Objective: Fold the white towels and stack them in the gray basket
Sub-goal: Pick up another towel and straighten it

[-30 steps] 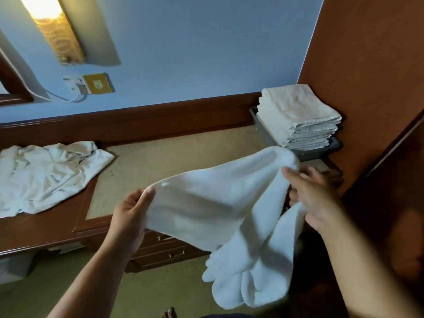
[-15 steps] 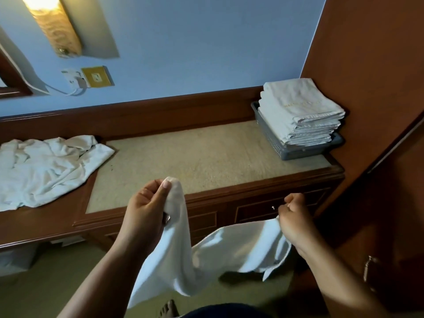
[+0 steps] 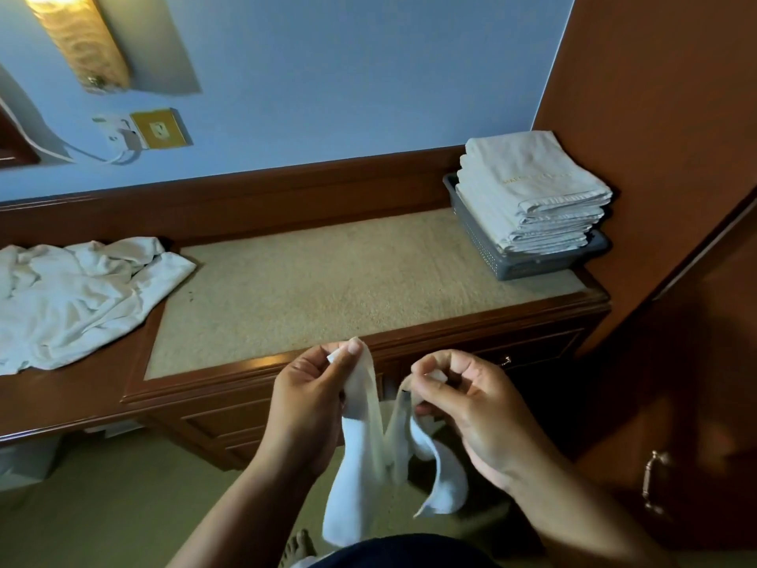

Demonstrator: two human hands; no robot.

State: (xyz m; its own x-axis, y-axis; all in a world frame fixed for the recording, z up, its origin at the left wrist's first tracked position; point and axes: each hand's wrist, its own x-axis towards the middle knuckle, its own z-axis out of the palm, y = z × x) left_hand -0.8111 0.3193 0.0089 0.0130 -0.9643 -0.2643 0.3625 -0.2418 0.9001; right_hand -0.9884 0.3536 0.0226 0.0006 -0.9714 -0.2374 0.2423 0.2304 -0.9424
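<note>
Pinched the white towel (image 3: 355,473) by a corner in the left hand (image 3: 311,403) and the right hand (image 3: 479,407), early in the fold; likely needed edges matched next, then smoothing on the desk (image 3: 327,289).

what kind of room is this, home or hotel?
Probably a hotel room: a stack of matching folded white towels with gold lettering in a gray basket, a long built-in wooden dresser with an inset top, plus a brass socket plate and a wall lamp.
</note>
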